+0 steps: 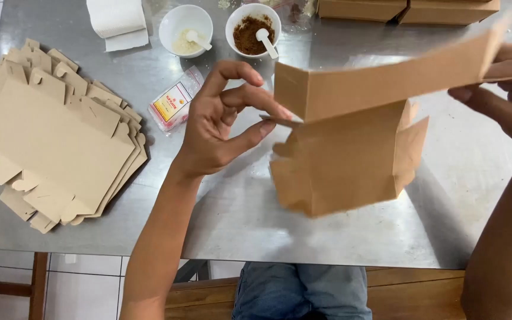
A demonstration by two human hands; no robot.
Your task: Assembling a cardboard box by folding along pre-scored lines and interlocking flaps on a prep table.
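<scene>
Above the table (238, 225), both hands tilt the box (351, 142) upper-right.

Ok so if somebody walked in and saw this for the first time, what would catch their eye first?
Most likely the brown cardboard box held half folded in mid-air over the steel table, pinched by the left hand at one end and the right hand at the other. Next, the stack of flat box blanks at the table's left, and two white bowls with spoons at the far edge, one holding brown powder.
</scene>
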